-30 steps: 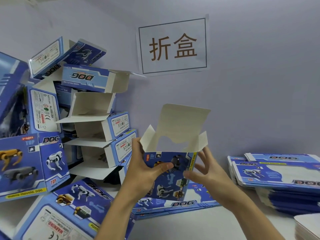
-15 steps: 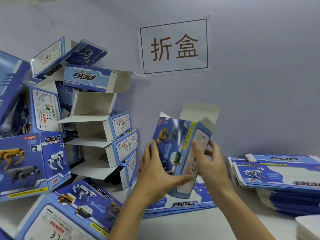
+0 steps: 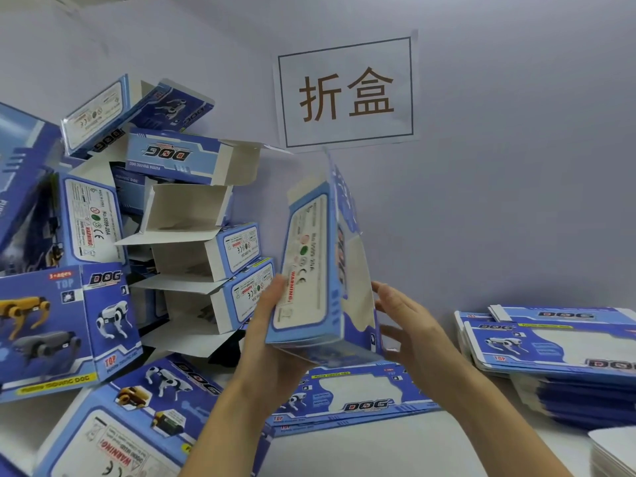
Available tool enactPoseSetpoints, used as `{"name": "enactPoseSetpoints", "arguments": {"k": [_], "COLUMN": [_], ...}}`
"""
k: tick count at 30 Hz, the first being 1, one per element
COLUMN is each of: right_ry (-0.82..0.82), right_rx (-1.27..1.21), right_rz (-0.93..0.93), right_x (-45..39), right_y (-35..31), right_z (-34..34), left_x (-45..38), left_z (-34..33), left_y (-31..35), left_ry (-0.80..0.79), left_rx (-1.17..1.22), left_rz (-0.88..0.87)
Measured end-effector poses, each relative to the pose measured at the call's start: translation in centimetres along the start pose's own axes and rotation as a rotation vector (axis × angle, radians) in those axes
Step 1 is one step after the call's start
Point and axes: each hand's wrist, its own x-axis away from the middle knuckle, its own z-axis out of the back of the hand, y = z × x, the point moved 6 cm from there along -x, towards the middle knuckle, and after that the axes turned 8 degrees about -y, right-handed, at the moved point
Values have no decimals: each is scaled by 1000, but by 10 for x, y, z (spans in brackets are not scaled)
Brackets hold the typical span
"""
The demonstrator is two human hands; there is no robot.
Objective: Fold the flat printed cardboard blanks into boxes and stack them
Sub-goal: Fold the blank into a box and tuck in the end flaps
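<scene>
A folded blue box [image 3: 318, 270] printed with robot dogs stands upright in the air at centre, its white warning panel facing me. My left hand [image 3: 275, 325] grips its lower left edge and bottom. My right hand [image 3: 406, 325] is beside its right face with fingers spread, touching or just off it; I cannot tell which. A pile of folded boxes [image 3: 192, 242] with open flaps leans against the wall at left. Flat blanks [image 3: 358, 401] lie on the table under my hands.
A taller stack of flat blanks [image 3: 557, 352] sits at the right. Large folded boxes [image 3: 62, 325] and one lying box [image 3: 130, 418] crowd the left front. A white stack corner [image 3: 616, 449] shows at bottom right. A paper sign [image 3: 346, 92] hangs on the wall.
The box has been turned and raised: its open top flaps no longer face me and the narrow warning side is now in front. My right hand has come away to the right side.
</scene>
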Motion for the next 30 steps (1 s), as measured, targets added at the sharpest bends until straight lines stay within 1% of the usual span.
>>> {"name": "enactPoseSetpoints", "arguments": {"k": [2,4,6,7,8,9,10,11,12,13,14,16,17,18,19,20,21,22,23,24,25,26,27,28,29,30], "right_ry": [-25,-38,-50,-27,38,109,171,191,177,126,73,-22,-73,-216,-98,-28,-1,-22,43,49,103,189,140,111,104,125], "right_rx": [41,22,-25,-53,-69,-92,-124,-168,-251,-332,-415,-451,-464,-428,-254,-351,-467,-551,-668,-844,-879,-747,-634,-572,-513,-459], "right_rz": [8,11,30,49,61,80,82,94,107,134,154,190,217,190,329,260,118,52,25,18,-57,-110,-185,-249,-283,-318], "right_x": [-1,-3,-4,-4,-4,-3,-3,0,2,4,5,11,14,15,20,29,31,36,32,29,24,21,22,24,24,25], "right_y": [-3,-7,-10,-11,-12,-12,-11,-12,-14,-15,-14,-14,-12,-9,-12,-6,13,25,39,53,69,84,96,104,106,107], "right_z": [-2,-4,-8,-7,-5,1,9,16,19,23,25,26,27,22,30,34,39,43,61,69,71,73,67,64,61,58], "left_x": [-1,-4,-9,-11,-12,-11,-10,-9,-9,-8,-8,-7,-5,-4,-2,0,0,-1,-5,-12,-22,-34,-47,-59,-70,-80], "left_z": [-8,-15,-20,-22,-23,-27,-29,-27,-23,-20,-16,-15,-18,-20,-24,-29,-34,-41,-48,-56,-65,-72,-78,-82,-87,-87], "left_y": [0,0,1,-1,-1,1,5,10,14,14,11,-3,-6,-6,-1,5,12,19,29,43,63,89,117,149,179,206], "left_ry": [27,94,156,154,146,134,138,155,188,201,182,62,6,-41,-93,-147,-227,-302,-350,-356,-304,-187,-61,36,97,130], "left_rx": [-226,-455,-611,-695,-780,-815,-788,-730,-683,-656,-610,-417,-327,-286,-303,-370,-470,-595,-736,-851,-931,-934,-860,-755,-664,-609], "left_rz": [23,32,-14,-37,-60,-96,-139,-169,-172,-137,-54,127,168,170,167,177,202,236,250,226,161,71,-30,-142,-238,-298]}}
